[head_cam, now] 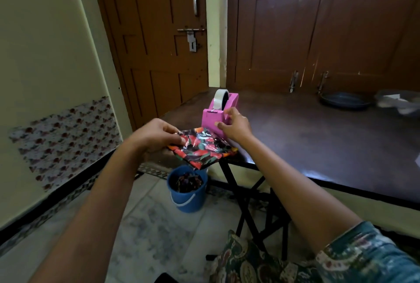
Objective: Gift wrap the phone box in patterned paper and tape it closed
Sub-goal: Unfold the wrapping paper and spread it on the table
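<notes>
Patterned cloth of a sleeve filled the lower right, and from it the right forearm reached forward to the near left corner of the dark table. The phone box, already covered in glossy patterned paper of red and green on black, lay flat on that corner. It was turned cornerwise, so that one corner stuck out past the table's edge, above a blue bucket on the floor. The left hand gripped the box at its left far edge, fingers curled over the top and pinning the paper down. Just behind the box, touching it or nearly so, stood the pink tape dispenser with its tape roll upright at the back. The right hand was at the dispenser's front, on its right side, finger and thumb curled onto the pink body just below the cutter. Whether a tape end was pinched between them could not be told. The step in hand looked to be drawing off a strip. Since the dispenser sat directly beyond the box and the right hand was the nearer to it, a strip would probably come toward the camera and down onto the paper, while the left hand kept the fold from springing.
</notes>
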